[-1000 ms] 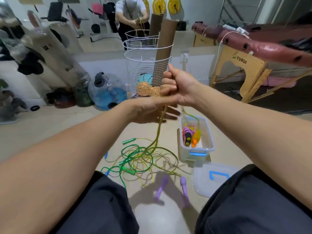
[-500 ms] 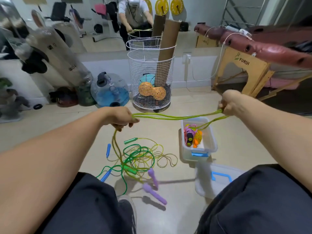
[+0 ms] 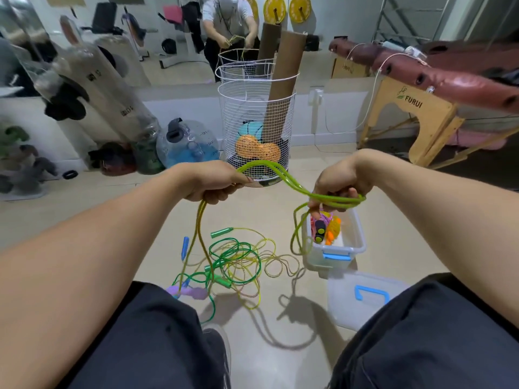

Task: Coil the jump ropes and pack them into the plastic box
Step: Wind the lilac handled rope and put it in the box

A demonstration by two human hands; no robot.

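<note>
A yellow-green jump rope (image 3: 276, 175) arches between both hands above the floor. My left hand (image 3: 216, 182) grips its strands at the left, and two strands hang down to purple handles (image 3: 186, 292) by my left knee. My right hand (image 3: 338, 182) grips a folded bundle of the same rope, with a loop dangling beside the plastic box (image 3: 355, 245). The open box stands on the floor at the right and holds coiled ropes in pink, orange and black. A tangle of green and yellow ropes (image 3: 237, 259) lies on the floor between my knees.
The box's lid (image 3: 362, 297) with a blue handle lies by my right knee. A white wire basket (image 3: 257, 130) with cardboard tubes stands ahead. A water jug (image 3: 188, 144) and a massage table (image 3: 427, 108) flank it. A mirror behind shows a person.
My hands have drawn closer together, so the rope that was stretched taut now arches in a loop. The purple handles have slid left toward my left knee.
</note>
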